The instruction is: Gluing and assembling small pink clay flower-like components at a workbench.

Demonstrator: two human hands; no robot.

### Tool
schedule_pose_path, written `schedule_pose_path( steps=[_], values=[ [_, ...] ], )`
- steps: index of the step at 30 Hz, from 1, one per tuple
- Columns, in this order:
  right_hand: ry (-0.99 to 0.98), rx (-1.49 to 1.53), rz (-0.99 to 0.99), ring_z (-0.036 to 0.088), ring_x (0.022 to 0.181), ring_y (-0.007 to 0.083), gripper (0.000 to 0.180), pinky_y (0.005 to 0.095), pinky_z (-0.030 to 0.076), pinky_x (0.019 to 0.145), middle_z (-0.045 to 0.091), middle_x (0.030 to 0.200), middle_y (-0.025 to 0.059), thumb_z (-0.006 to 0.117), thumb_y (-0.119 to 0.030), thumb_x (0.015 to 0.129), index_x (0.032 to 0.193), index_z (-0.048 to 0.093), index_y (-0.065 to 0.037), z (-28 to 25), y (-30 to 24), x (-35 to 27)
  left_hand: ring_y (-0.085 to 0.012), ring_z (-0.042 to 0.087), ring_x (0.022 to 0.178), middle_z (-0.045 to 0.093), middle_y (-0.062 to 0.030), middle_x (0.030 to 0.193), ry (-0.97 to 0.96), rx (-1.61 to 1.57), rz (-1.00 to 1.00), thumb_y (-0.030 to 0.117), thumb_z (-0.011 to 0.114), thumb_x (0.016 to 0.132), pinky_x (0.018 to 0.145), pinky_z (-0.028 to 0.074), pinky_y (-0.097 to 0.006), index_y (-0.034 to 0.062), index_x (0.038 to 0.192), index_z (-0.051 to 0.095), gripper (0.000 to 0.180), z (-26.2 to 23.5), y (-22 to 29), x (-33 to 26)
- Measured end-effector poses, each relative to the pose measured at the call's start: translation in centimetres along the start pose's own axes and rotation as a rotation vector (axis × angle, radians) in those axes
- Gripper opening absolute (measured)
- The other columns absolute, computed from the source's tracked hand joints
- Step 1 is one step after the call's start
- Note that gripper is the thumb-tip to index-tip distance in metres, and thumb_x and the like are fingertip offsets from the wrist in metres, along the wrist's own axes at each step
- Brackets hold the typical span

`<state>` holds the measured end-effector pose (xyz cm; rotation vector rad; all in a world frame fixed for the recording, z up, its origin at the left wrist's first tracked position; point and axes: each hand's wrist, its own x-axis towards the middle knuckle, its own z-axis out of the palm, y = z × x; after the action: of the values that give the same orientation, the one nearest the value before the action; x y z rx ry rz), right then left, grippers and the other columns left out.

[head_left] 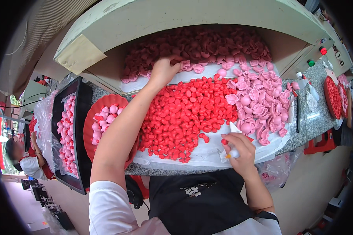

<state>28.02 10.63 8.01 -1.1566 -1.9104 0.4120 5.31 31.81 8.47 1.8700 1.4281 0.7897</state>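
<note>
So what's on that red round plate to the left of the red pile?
The red plate holds pink moulded pieces, some rounded like balls. The left forearm crosses over its right side, so whatever lies there is covered.

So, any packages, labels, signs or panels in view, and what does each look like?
Control panel: upper right on the beige machine, one red and one green button.
Paper label: tan patch taped on the machine's pale green hood, upper left.
Clear plastic bags: right on the granite counter, crumpled.
Small glue bottle: white, in the right hand.
</note>
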Motion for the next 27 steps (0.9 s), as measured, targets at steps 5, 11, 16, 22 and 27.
schedule_pose_path(
  steps=[5,11,16,22,27],
  values=[
    [-0.07,0.477,0.467,0.041,0.055,0.0064,0.024,0.0176,0.032,0.052,0.051,0.07,0.0014,0.062,0.002,0.063,0.086,0.056,-0.002,1.1,-3.0,-1.9,-0.0107,0.055,0.071,0.057,-0.0074,0.082,-0.041,-0.401,-0.09,0.008,0.053,0.077,0.063,0.045,-0.022,-0.0012,0.092,0.052,0.017,-1.5,1.1,-3.7],
    [0.129,0.624,0.62,0.049,0.065,0.009,0.029,0.0198,0.04,0.058,0.056,0.081,0.0087,0.059,0.003,0.065,0.093,0.05,0.003,2.5,-4.2,-2.2,-0.0125,0.054,0.07,0.055,-0.0075,0.079,-0.162,-0.845,-0.152,0.007,0.051,0.079,0.062,0.044,-0.023,0.0,0.092,0.048,0.015,-0.9,6.2,-13.7],
    [0.139,0.947,0.606,0.053,0.07,0.0156,0.024,0.0255,0.047,0.054,0.052,0.088,0.0135,0.055,0.006,0.065,0.089,0.049,0.003,5.5,-6.6,-3.4,-0.0098,0.052,0.077,0.053,-0.0072,0.085,0.027,-0.739,-0.065,-0.003,0.048,0.077,0.066,0.041,-0.021,-0.0028,0.098,0.049,0.021,2.7,6.4,-22.7],
    [0.127,0.853,0.553,0.052,0.067,0.0126,0.024,0.0223,0.044,0.054,0.051,0.085,0.0085,0.059,0.004,0.067,0.089,0.051,0.003,8.4,-6.4,-5.6,-0.0134,0.055,0.074,0.054,-0.0107,0.086,0.21,-0.409,0.076,-0.005,0.057,0.07,0.063,0.044,-0.022,-0.0034,0.089,0.055,0.019,5.5,3.2,-26.8],
    [0.004,0.628,0.517,0.05,0.065,0.0089,0.023,0.0186,0.04,0.052,0.052,0.076,0.0044,0.06,0.003,0.067,0.089,0.052,0.002,9.4,-8.2,-6.0,-0.0162,0.055,0.071,0.057,-0.0117,0.081,0.218,-0.339,0.168,-0.004,0.06,0.066,0.062,0.044,-0.024,-0.0024,0.086,0.057,0.02,3.8,1.6,-28.4]
  ],
)
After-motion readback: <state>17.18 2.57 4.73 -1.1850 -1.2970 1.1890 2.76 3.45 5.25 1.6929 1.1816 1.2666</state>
